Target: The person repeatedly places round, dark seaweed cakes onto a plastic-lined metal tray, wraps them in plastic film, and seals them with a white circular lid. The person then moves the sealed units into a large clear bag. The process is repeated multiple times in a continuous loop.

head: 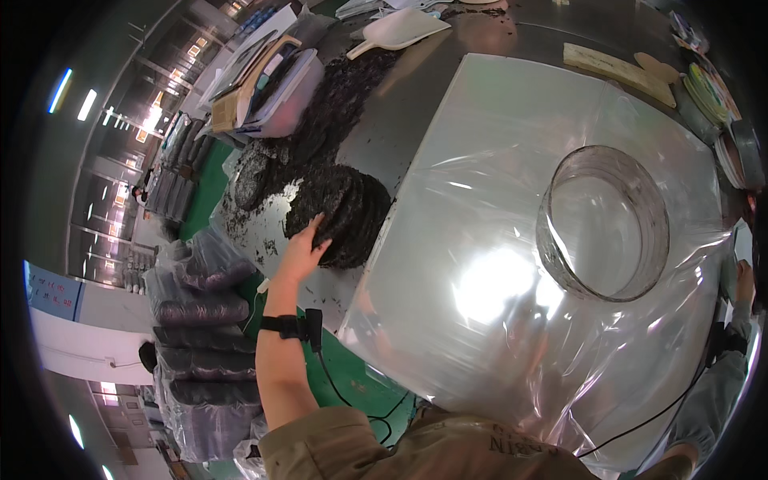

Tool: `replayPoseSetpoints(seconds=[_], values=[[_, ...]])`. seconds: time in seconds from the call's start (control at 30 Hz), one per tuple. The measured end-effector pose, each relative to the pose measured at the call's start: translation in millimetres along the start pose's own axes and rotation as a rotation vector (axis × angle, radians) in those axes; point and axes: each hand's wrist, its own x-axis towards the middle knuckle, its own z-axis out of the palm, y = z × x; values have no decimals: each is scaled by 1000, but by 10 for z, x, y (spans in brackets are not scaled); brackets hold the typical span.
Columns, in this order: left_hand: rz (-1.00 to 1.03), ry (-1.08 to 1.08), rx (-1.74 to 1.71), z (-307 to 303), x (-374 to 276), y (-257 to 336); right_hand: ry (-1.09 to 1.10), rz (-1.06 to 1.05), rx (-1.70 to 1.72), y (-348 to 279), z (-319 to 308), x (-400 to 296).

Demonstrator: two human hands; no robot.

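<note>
My left hand (304,252) reaches out to a stack of dark, round dried sheets (354,210) that look like seaweed. Thumb and forefinger are spread against the stack's near left side; the other fingers are partly hidden. Dark crumbs and loose sheets (255,180) lie to the left of the stack. At the far right rim, my right hand (745,281) is beside a pale flat object (743,243), and its grip is unclear. Between the hands, a clear ring-shaped cylinder (603,222) stands on large clear plastic sheeting (456,198).
Beyond the stack are a plastic bin (288,99) holding boards, a strip of dark flakes (339,102) and a white scoop (399,30). A wooden board (618,72) lies at the back right. Bagged dark rolls (201,300) are piled at left. Cables (327,372) hang near my body.
</note>
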Motion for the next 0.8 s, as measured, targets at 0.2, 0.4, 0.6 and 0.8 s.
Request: replayPoseSetpoints(seconds=[0.2,0.4,0.6,0.8], values=[[-157,200,-213,1,-53,-253,41,74,76,81,155,135],[-85,363,-318,33,-43,-365,-24,69,533,817,173,-19],[27,809,82,-382,-395,-14,663,-110,356,-1561,-1329,-76],[593,965,-229,-448,87,1742,169,-944,720,-3987,-2164,-520]])
